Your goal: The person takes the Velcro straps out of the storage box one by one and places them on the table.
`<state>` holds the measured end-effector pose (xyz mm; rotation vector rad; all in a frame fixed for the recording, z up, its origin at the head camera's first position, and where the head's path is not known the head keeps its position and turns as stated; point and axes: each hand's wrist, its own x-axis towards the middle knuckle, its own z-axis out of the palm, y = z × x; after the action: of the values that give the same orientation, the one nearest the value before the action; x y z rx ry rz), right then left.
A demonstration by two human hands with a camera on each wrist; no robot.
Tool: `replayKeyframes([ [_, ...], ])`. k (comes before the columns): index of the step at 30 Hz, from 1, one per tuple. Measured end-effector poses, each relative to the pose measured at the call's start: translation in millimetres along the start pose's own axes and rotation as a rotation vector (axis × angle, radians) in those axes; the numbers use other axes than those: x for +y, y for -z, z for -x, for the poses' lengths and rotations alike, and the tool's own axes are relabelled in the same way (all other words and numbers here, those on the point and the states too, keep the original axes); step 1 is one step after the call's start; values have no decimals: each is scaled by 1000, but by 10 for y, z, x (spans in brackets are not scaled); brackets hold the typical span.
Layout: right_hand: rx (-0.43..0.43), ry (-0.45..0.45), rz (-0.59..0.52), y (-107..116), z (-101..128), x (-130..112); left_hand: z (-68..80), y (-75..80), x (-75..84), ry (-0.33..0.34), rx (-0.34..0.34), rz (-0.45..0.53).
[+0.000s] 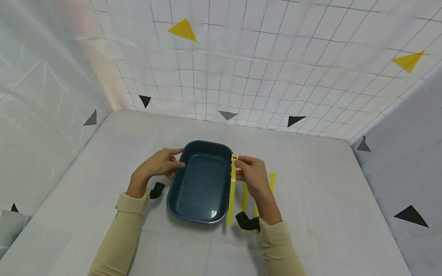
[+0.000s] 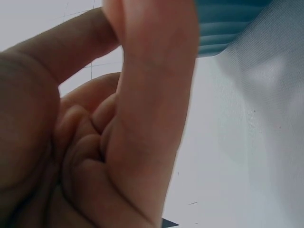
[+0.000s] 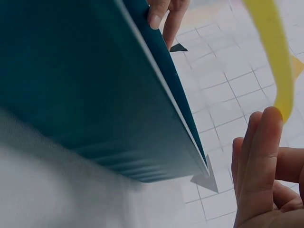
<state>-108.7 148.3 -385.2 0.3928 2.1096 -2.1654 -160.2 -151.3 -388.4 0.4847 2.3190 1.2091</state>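
Lightly held: a limp yellow strap at the rim of a dark tray

Currently a yellow strap (image 1: 232,188) is pinched near its slotted upper end by the fingers of the right hand (image 1: 251,173), and it hangs down along the right rim of the dark blue tray (image 1: 202,182), its lower end reaching the table (image 1: 328,199) near the tray's front right corner. The tray is steadied at its left rim by the left hand (image 1: 159,164), whose fingers are curled over the edge. In the right wrist view the strap (image 3: 274,52) is seen curving above the fingertips (image 3: 263,137), with the tray wall (image 3: 85,85) close by.

The strap is judged to be thin, light and limp, bending under its own weight; a pinch near the slotted end is likely the surest hold, since the smooth band may slide between fingers. The tray is judged to be stiff, light plastic with a glossy inside, best taken by its rim.

Further yellow straps (image 1: 272,180) lie on the table just right of the tray, partly hidden by the right wrist
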Motion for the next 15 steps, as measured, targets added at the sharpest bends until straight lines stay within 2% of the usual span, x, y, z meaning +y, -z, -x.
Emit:
replayKeyframes([
  [15, 52, -6, 7, 181, 31, 60, -12, 5, -34, -12, -2, 1],
])
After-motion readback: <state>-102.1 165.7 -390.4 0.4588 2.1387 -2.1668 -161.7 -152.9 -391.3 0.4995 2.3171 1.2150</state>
